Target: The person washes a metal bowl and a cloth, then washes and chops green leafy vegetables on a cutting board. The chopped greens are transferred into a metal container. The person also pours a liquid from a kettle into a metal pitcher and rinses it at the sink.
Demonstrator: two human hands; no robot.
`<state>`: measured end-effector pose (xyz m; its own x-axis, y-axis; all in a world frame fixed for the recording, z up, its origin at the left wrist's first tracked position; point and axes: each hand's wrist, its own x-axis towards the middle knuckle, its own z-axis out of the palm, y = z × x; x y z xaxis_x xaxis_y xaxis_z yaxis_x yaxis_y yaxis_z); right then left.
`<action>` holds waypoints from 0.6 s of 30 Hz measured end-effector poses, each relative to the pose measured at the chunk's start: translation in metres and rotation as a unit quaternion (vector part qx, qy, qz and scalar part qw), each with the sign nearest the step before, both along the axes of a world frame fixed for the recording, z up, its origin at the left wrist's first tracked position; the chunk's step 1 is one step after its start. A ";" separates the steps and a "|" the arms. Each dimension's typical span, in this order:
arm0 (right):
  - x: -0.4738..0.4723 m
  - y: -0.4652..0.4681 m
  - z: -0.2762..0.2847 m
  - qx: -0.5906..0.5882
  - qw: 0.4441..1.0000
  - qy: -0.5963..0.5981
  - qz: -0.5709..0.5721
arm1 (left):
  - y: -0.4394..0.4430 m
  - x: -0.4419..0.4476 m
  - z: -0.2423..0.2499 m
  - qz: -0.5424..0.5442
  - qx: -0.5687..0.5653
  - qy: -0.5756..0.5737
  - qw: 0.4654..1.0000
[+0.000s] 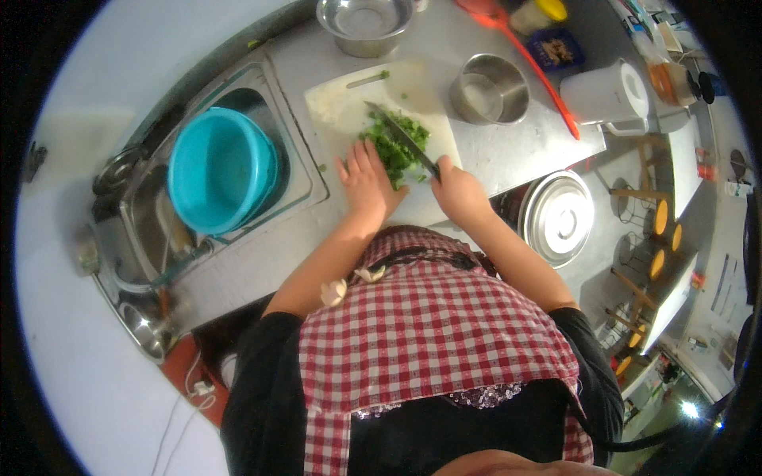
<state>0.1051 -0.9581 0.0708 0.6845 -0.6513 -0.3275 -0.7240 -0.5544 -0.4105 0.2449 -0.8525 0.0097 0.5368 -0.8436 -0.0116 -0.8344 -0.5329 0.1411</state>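
My right hand (461,190) is closed around the handle of a kitchen knife (405,137), whose dark blade lies slantwise over a pile of chopped green leaves (393,157). The pile rests on a white cutting board (333,113) with a slot handle at its far end. My left hand (366,181) is at the left edge of the greens, fingers spread apart and pointing away from me, its palm low over the board; whether it presses on some leaves cannot be told. A few green bits lie scattered on the board.
Left of the board, turquoise basins (217,172) sit in a metal sink (286,184). Beyond it stands a steel bowl (364,27); to the right are a steel pot (491,89), a long red utensil (536,65) and a white pitcher (601,95). A round metal lid (562,220) is below the counter's right edge.
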 end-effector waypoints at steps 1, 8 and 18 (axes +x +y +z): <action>-0.006 0.002 0.006 0.011 1.000 0.021 0.011 | 0.002 0.001 -0.006 -0.007 0.038 0.014 0.999; 0.000 0.016 -0.013 0.003 0.983 0.157 0.090 | -0.005 0.006 -0.060 -0.051 0.077 -0.024 0.995; 0.023 -0.013 -0.020 0.000 0.998 0.029 0.054 | 0.022 0.009 -0.036 -0.062 -0.176 0.077 0.979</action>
<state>0.1283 -0.9712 0.0512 0.7301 -0.5749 -0.3695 -0.6831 -0.6301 -0.3694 0.2541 -0.8305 -0.0267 0.4455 -0.8680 0.2191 -0.8434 -0.3249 0.4279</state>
